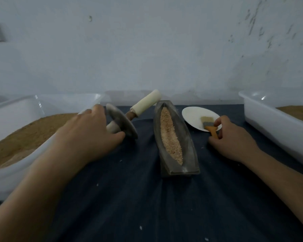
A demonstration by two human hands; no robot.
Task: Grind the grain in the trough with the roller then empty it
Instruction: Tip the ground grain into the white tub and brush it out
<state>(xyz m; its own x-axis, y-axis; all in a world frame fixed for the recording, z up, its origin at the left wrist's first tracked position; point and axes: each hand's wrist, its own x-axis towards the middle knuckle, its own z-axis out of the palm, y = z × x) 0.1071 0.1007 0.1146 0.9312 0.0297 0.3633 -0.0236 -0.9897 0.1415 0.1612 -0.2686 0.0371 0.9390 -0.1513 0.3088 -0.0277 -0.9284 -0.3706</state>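
Note:
A long grey boat-shaped trough point(189, 137) lies lengthwise on the dark cloth, with a strip of pale brown grain point(170, 135) along its groove. To its left leans the roller point(122, 123), a grey disc on an axle with cream handles. My left hand point(93, 130) curls round the roller's near handle beside the disc. Right of the trough, my right hand point(233, 138) pinches the orange handle of a small brush point(209, 125), whose bristles rest on a white plate point(196, 117).
A white tub point(16, 109) holding brown powder stands at the left edge. Another white tub point(273, 119) with brown powder stands at the right. The table is covered with a dark blue cloth point(138, 198) dotted with white crumbs. A pale wall rises behind.

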